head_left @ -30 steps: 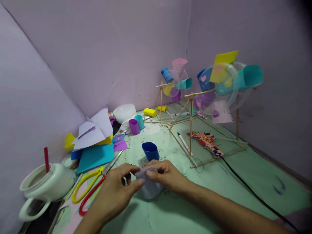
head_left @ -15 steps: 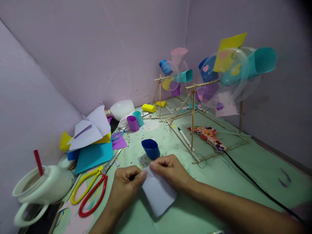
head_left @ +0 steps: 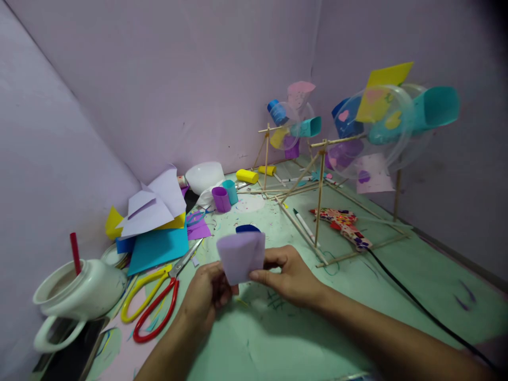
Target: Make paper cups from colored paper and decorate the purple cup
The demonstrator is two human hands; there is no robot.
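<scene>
Lilac paper [head_left: 241,255], head view. The sheet is curled into a rough cone and held upright, lifted clear of the green table [head_left: 357,296], near the front middle of the scene. The left hand [head_left: 208,290] is closed on its lower left edge with the fingers curled in; which fingers press it cannot be told. The right hand [head_left: 291,275] pinches its lower right edge between thumb and forefinger.

Just behind the sheet, a dark blue cup [head_left: 246,228] shows only its rim. To the left lie scissors [head_left: 153,302] with yellow and red handles, a stack of coloured paper [head_left: 156,227] and a white jug [head_left: 77,293] holding a red straw [head_left: 74,253]. Farther back, a purple cup [head_left: 220,199] and a teal cup [head_left: 230,190] stand side by side near a white bowl [head_left: 204,174].

To the right, stick frames carry a near wheel [head_left: 381,127] and a far wheel [head_left: 291,124] of paper cups. A patterned glue gun [head_left: 343,225] lies by the near frame, and its black cable [head_left: 416,307] runs to the lower right.
</scene>
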